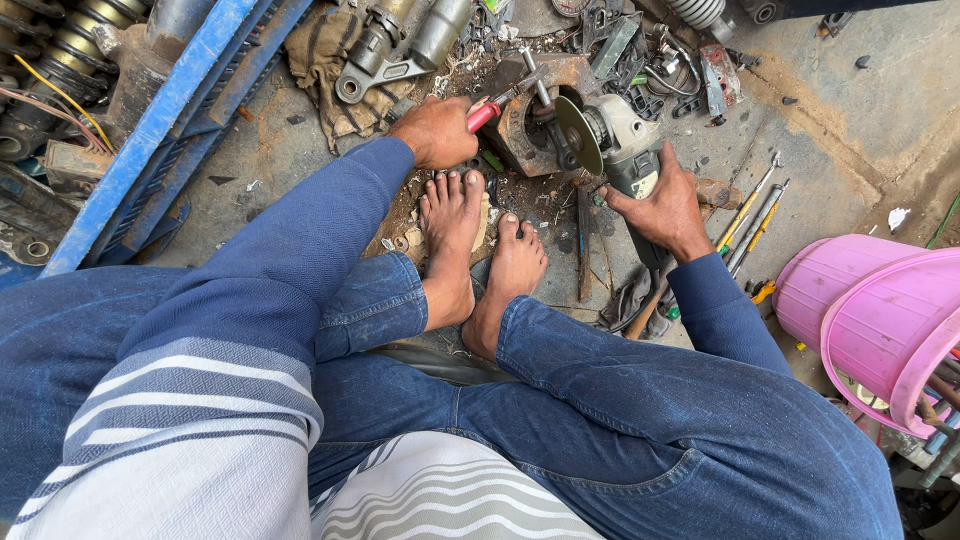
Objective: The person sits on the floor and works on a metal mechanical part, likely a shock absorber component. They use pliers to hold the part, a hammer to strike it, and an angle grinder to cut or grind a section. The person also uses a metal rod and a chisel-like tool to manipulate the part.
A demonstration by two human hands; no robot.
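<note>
The angle grinder (622, 150) lies with its long axis running from the lower right, where the right hand (665, 208) is wrapped firmly around its dark body, up and to the left toward its head. Its thin round disc (577, 135) stands nearly on edge, dull grey-green, facing the rusty metal block (530, 110) just beside it. The grinder's head is pale grey, smooth and rounded; the rear body is black.

The left hand (437, 131) is clenched on the red-handled pliers (497, 106), whose long axis points right and slightly up, the steel tips reaching over the block. The block is chunky, brown with rust, and sits on the gritty concrete floor (820, 150) just beyond the person's bare feet (480, 250). A smooth pink plastic bucket (880, 320) lies at the right, with slim screwdrivers (752, 215) near it.
</note>
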